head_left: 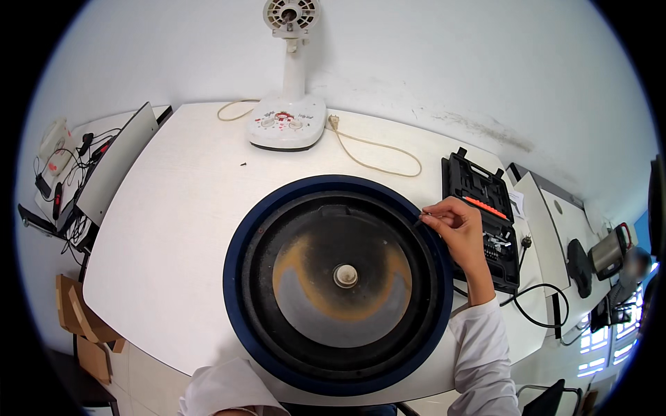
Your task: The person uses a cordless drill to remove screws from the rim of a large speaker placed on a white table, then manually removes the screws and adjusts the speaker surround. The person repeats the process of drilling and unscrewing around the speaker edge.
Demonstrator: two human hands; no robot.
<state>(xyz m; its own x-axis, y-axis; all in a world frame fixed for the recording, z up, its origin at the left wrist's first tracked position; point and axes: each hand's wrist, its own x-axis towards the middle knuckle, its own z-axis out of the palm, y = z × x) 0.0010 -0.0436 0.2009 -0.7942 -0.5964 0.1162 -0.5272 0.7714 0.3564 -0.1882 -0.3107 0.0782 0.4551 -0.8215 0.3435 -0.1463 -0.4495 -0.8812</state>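
Observation:
A large round electric appliance, with a dark blue rim and a black inside, stands in front of me at the table's near edge. Its grey metal plate has brown and dark heat stains, and a pale round knob sits at its centre. Over the far right part of the rim, my right hand is closed, thumb and fingers pinching something small and dark that I cannot make out. Only the sleeve of my left arm shows at the lower edge; the left hand is out of sight.
Behind the appliance stands a white fan base with its motor exposed and a beige cord. A tiny dark screw-like piece lies on the white table. An open black tool case and a black cable are at right.

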